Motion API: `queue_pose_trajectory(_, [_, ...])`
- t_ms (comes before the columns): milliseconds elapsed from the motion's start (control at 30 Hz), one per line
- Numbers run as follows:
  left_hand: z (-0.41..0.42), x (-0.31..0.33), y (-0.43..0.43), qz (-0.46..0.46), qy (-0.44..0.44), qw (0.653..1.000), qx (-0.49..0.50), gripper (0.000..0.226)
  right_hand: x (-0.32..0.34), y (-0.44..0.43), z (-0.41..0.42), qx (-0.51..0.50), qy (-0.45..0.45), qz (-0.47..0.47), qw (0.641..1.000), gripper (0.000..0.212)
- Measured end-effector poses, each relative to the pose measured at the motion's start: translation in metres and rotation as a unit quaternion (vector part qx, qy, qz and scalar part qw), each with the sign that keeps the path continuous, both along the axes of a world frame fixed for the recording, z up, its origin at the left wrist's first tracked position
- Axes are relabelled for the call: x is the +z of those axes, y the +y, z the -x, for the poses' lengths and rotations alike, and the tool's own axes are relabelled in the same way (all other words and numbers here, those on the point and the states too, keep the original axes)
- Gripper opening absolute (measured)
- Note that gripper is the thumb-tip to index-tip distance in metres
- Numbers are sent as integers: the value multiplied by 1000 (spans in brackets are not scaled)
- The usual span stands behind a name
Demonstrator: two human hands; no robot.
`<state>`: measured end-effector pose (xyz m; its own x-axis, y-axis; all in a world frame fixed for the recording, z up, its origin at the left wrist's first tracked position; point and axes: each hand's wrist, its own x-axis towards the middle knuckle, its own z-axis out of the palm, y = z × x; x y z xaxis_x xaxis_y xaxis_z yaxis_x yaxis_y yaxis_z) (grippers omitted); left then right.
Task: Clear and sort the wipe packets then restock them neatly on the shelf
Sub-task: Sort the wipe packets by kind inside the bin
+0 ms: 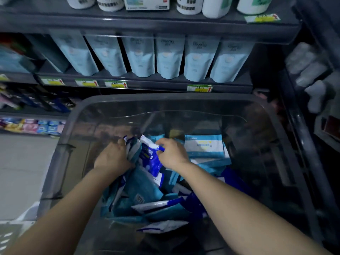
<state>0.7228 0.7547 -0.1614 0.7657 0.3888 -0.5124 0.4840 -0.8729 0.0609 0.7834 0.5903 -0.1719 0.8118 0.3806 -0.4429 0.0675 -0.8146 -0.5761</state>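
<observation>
left hand (112,159), right hand (172,153) gripping wipe packets (150,159)

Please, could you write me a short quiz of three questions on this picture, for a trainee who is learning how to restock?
1. True or false: the left hand grips teal packets inside the bin.
2. What does the right hand pinch? A) a dark blue and white packet B) a sponge C) a pair of scissors
3. Fill the gap: each of the price tags on the shelf edge bears a red ____.

Key: 1 true; 2 A; 3 arrow.
</observation>
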Motion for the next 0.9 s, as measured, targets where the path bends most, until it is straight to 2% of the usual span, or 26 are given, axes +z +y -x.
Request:
queue_pose_trajectory(133, [-1,-4,-5,-46,-5,997,-55,37,5,-15,-18,-40,-27,3,999,40])
queue_pose_trajectory(233, [-1,-12,-13,-82,-23,993,-76,36,11,-37,-33,-47,-65,40,996,41])
queue_pose_trajectory(367, [-7,-19,-14,-95,-32,991,-92,29,9,-78,-52,-65,-107,147,981,38])
queue_pose_trajectory(467, [-8,-17,-17,-87,-42,987,-129,26,0,-92,-50,-13,-195,224,955,32])
queue_pose_trajectory(533, [-9,-11,-24,-47,-82,982,-165,22,-1,-84,-42,7,-215,182,959,24])
queue_pose_trajectory(567, [-10,-6,-29,-15,-117,975,-189,20,3,-75,-37,-3,-174,126,977,27])
queue_pose_trajectory(600, [-11,0,-36,21,-156,964,-215,18,8,-63,-33,-27,-85,63,994,39])
queue_pose_trajectory(667, [-11,13,-51,87,-218,937,-258,15,18,-44,-30,-89,93,-50,990,55])
queue_pose_trajectory(700, [-11,17,-58,115,-233,927,-272,15,22,-39,-30,-109,141,-77,981,53])
queue_pose_trajectory(800, [-11,17,-61,216,-191,920,-266,10,25,-48,-33,-83,154,-56,983,15])
queue_pose_trajectory(833, [-11,15,-56,226,-147,926,-264,8,26,-55,-34,-70,146,-36,986,16])
queue_pose_trajectory(900, [-9,10,-42,168,-40,940,-295,17,26,-70,-37,-57,150,-9,987,24])
